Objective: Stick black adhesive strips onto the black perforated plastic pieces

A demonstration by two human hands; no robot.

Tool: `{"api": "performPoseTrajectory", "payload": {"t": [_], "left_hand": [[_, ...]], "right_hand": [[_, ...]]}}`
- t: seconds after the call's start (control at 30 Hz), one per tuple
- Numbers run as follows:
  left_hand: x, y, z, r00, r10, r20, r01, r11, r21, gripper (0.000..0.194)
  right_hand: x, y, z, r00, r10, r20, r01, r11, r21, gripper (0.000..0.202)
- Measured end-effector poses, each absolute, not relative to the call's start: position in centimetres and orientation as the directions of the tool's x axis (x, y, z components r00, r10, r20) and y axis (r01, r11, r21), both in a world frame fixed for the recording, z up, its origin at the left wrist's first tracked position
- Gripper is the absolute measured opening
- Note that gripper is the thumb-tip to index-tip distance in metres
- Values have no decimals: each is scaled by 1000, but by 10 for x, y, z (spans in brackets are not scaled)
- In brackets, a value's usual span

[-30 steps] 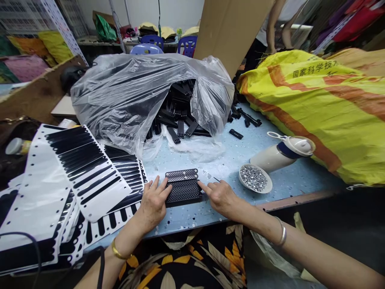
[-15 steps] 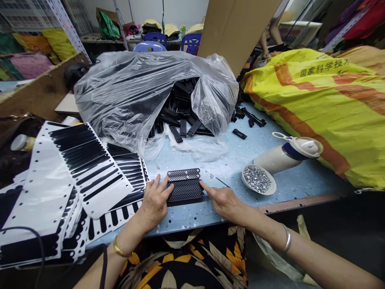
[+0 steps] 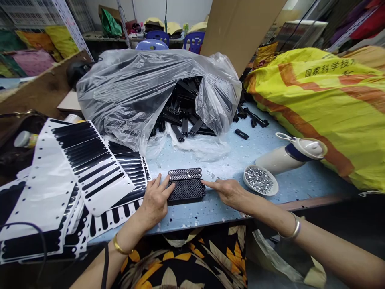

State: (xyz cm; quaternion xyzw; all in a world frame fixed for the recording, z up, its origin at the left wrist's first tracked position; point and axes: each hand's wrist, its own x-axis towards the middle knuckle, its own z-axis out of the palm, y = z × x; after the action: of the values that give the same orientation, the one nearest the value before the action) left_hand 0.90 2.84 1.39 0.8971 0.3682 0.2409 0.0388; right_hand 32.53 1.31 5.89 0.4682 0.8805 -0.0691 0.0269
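The clear plastic bag (image 3: 120, 92) at upper centre might have slumped forward if tugged, and it blocked the back. The yellow sack (image 3: 325, 108) hemmed the right, printed sheets (image 3: 96, 194) the lower left. The left hand (image 3: 155, 200), fingers spread, gripping nothing visible, touched the left edge of the black strips (image 3: 188, 190) at lower centre; the right hand (image 3: 230, 192) pointed an index finger at their right edge, others curled, any hold unclear. Uneven pushing could have skewed the strips; the forearm (image 3: 267, 210) could have upset the bowl (image 3: 274, 187).

Black characters "国家科学技" (image 3: 326, 70) on the orange-striped yellow sack (image 3: 319, 108)
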Motion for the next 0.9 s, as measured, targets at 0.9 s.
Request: {"api": "performPoseTrajectory", "payload": {"t": [0.9], "left_hand": [[-8,30,14,608,724,326,654,-689,313,64]], "right_hand": [[329,9,24,-669,742,46,741,671,-40,68]]}}
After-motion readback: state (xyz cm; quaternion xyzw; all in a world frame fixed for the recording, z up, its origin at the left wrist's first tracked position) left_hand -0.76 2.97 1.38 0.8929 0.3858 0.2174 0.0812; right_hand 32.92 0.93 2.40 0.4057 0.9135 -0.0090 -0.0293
